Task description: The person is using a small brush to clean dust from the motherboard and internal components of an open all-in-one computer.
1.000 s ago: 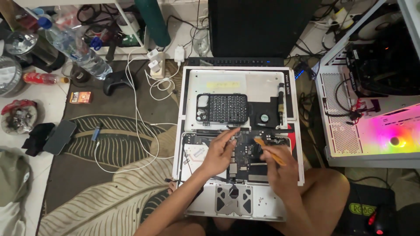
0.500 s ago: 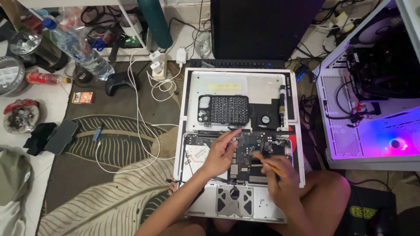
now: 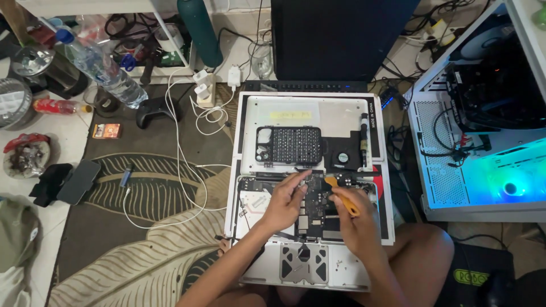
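An opened laptop (image 3: pixel 256 267) lies bottom-up on a white mat (image 3: pixel 341 113) on the floor, its dark circuit board (image 3: pixel 315 213) exposed. My left hand (image 3: pixel 287 199) rests on the board, fingertips pinching near its upper edge. My right hand (image 3: pixel 355 222) grips an orange tool (image 3: pixel 341 196), its tip pointing at the board's top beside my left fingers. What the left fingers pinch is too small to tell. A black screwdriver bit case (image 3: pixel 290 145) and a small black fan (image 3: pixel 343 157) sit on the mat above the laptop.
A white computer case (image 3: pixel 483 153) with lit interior stands at the right. A dark monitor (image 3: pixel 335 40) stands behind. White cables and chargers (image 3: pixel 202 102), a game controller (image 3: pixel 156 111), a water bottle (image 3: pixel 105 71) and a phone (image 3: pixel 77 182) lie on the patterned rug at left. My bare knee (image 3: pixel 426 250) is at lower right.
My right hand has shifted up and left, bringing the orange tool's tip to the board's upper edge. The left hand stays on the board. The case light turned from pink to blue.
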